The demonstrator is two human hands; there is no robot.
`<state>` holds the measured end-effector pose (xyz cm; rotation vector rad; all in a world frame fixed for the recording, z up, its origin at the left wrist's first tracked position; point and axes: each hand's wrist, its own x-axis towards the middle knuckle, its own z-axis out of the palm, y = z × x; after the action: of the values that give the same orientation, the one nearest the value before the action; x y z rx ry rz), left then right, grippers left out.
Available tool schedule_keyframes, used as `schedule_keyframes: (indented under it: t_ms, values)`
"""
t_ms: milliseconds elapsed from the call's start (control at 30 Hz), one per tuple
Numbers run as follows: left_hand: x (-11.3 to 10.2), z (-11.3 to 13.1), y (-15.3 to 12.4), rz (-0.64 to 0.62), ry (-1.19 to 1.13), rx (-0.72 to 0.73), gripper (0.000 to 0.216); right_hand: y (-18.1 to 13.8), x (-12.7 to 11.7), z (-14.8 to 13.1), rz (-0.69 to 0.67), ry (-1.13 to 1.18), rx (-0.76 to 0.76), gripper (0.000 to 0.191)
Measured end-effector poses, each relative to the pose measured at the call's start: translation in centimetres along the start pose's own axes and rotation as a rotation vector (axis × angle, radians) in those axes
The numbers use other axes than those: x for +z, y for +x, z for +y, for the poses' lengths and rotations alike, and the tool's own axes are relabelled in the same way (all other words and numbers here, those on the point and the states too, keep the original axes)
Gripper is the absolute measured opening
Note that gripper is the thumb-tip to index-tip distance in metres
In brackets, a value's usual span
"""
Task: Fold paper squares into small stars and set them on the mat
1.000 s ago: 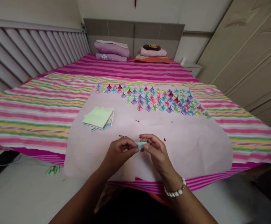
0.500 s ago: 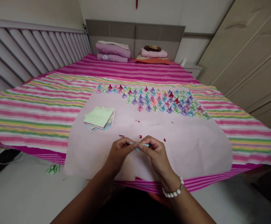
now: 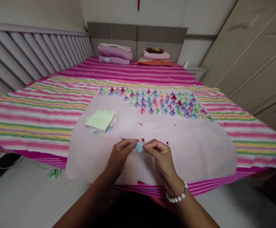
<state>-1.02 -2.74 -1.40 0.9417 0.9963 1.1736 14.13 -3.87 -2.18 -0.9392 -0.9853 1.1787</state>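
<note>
Blue piece (image 3: 139, 148): here we have it, folded small, up between both hands near the sheet's front edge, one corner pointing down towards us.
Left hand (image 3: 120, 155): we see thumb and fingers pinched on the piece's left corner.
Right hand (image 3: 162, 155): pinched too, on the right corner; the hands sit just apart, the blue showing between them.
Bracelet (image 3: 176, 199): white beads, and we spot it round the right wrist.
Sheet (image 3: 195, 142): pale and wide, spread over the striped cover (image 3: 33, 109) beneath our action.
Stack (image 3: 101, 119): over to the left we find square papers, light green on top, edges fanned unevenly.
Folded shapes (image 3: 172, 112): what a crowd! We look along pointed rows in blue, purple, green, pink and red across the far side, thicker to the right.
Scraps (image 3: 142, 139): tiny red bits dot the sheet, one just beyond the hands.
Headboard (image 3: 160, 34): grey, and we see folded bedding (image 3: 115, 52) piled before it.
</note>
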Motion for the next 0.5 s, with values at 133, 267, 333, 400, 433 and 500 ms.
schedule_keyframes:
  t_ms: [133,267,333,400,433,500]
  values:
    - [0.5,-0.2,-0.2,-0.090,0.008,-0.022,0.021,0.0,0.0,-0.1,0.038,-0.026,-0.032,0.008]
    - [0.3,-0.3,0.1,-0.080,-0.027,-0.028,0.016,0.0,0.1,-0.2,-0.037,-0.016,0.016,0.012]
    - [0.0,-0.1,0.3,-0.106,-0.005,-0.013,0.017,0.1,0.1,-0.3,-0.086,-0.011,0.061,0.020]
    - [-0.3,0.1,0.3,-0.148,0.040,0.003,0.020,0.1,0.1,-0.5,-0.112,0.005,0.116,0.024]
    - [-0.4,0.2,0.3,-0.170,0.054,0.006,0.021,0.2,0.2,-0.6,-0.122,0.016,0.141,0.024]
    - [-0.6,0.1,0.3,-0.210,0.062,0.006,0.021,0.2,0.3,-0.7,-0.137,0.041,0.173,0.020]
